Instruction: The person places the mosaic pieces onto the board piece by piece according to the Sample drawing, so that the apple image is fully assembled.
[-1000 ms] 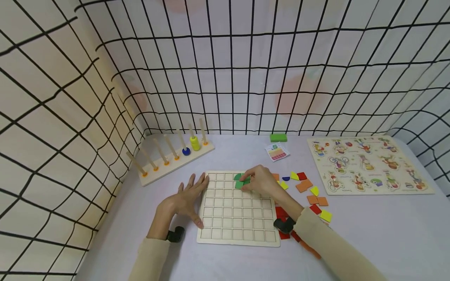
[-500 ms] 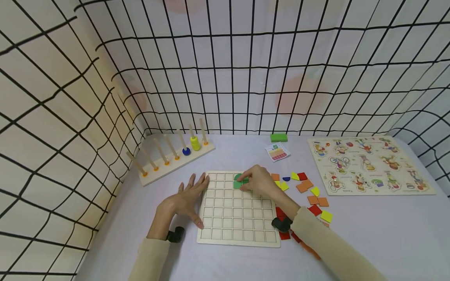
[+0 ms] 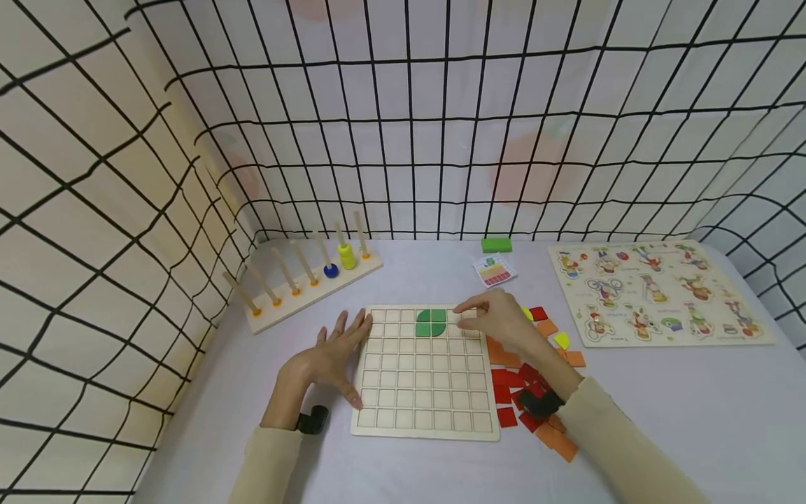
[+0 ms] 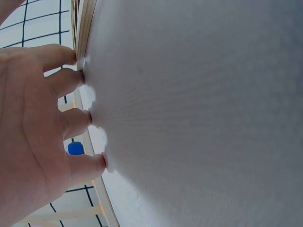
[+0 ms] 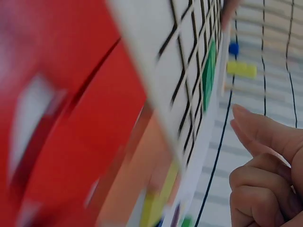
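A pale wooden grid board (image 3: pixel 425 385) lies flat on the table. Near its far edge, several green tiles (image 3: pixel 431 323) sit in neighbouring cells and form a leaf-like shape. My left hand (image 3: pixel 327 360) is spread at the board's left side, thumb on the near-left edge. In the left wrist view, its fingertips (image 4: pixel 97 163) rest on the tabletop. Above the board's far right corner is my right hand (image 3: pixel 504 322), thumb and index finger apart and holding nothing. The right wrist view shows that hand's (image 5: pixel 267 165) other fingers bent inward. Its sleeve and wrist camera cover some loose tiles.
Red tiles (image 3: pixel 506 417), orange tiles (image 3: pixel 557 442) and yellow tiles (image 3: pixel 562 341) lie scattered right of the board. A bead-peg stand (image 3: pixel 315 287) is at the back left. Farther back are a printed card (image 3: pixel 495 271), a green block (image 3: pixel 496 245) and a picture puzzle board (image 3: pixel 661 297).
My right hand has let go of the green tile and moved right, away from the green group, uncovering it. The left hand has stayed in place. The head view has shifted slightly.
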Tool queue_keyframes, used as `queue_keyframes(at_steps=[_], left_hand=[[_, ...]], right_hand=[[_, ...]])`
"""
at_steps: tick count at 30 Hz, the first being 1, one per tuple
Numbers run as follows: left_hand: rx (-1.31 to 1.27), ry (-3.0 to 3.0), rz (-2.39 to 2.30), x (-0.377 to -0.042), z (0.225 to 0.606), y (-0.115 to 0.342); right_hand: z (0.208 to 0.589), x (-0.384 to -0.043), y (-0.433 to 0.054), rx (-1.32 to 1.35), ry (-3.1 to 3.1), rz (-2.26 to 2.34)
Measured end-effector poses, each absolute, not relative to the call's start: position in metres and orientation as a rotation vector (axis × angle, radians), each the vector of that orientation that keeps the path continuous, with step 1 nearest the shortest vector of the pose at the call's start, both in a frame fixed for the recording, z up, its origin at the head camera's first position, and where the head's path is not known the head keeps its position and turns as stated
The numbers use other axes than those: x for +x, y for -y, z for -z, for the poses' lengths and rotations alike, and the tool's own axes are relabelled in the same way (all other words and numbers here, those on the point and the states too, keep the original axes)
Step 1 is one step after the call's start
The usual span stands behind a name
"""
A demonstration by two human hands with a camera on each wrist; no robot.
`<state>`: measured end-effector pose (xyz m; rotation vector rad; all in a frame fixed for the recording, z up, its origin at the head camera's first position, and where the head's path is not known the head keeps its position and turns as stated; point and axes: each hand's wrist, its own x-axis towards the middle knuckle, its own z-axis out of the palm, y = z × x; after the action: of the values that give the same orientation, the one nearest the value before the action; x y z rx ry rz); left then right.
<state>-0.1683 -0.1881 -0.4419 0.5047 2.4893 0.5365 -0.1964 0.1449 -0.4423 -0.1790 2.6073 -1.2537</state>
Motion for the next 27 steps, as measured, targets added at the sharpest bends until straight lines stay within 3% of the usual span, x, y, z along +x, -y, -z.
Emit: queue_keyframes(at_steps=[14,27], left_hand=[[0.514,-2.493,-0.543,-0.168,0.442,0.188],[0.494,-2.497,-0.548,-0.168,0.441,0.186]], right_hand=[[0.450,-0.179,-0.240,0.080,-2.605,1.131],[0.453,-0.189,-0.248,0.146,-2.639,1.127]])
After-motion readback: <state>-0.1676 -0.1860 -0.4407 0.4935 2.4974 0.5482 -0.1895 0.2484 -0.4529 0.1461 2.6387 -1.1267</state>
